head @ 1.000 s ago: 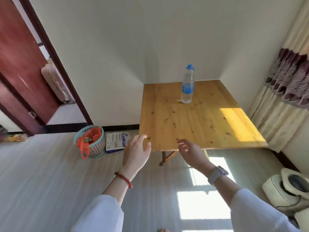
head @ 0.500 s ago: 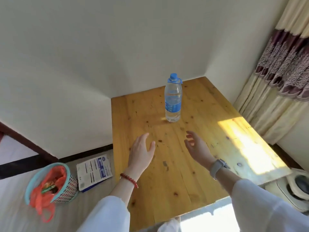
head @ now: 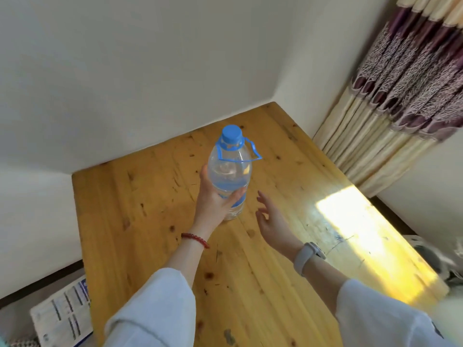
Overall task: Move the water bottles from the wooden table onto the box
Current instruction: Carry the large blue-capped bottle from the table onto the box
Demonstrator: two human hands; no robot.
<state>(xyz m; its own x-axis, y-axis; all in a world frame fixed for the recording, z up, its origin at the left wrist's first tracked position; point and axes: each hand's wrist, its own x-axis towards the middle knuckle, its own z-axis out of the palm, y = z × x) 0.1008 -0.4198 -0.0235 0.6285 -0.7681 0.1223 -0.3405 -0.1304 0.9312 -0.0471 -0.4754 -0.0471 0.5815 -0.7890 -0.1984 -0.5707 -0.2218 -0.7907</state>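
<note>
One clear water bottle (head: 229, 169) with a blue cap, blue carry strap and blue label stands upright near the middle of the wooden table (head: 155, 201). My left hand (head: 215, 199) wraps around its lower body, thumb on the near side and fingers behind the label. My right hand (head: 271, 217) hovers just right of the bottle with relaxed, spread fingers, holding nothing and apart from the bottle. No box is in view.
White walls (head: 125, 71) close in the table's far and left sides. A patterned curtain (head: 400, 96) hangs at the right. A printed white packet (head: 62, 314) lies on the floor at the lower left. Sunlight falls on the table's right part.
I have stepped closer to the table. My left hand reached forward and took hold of the bottle. My right hand also advanced, stopping beside it.
</note>
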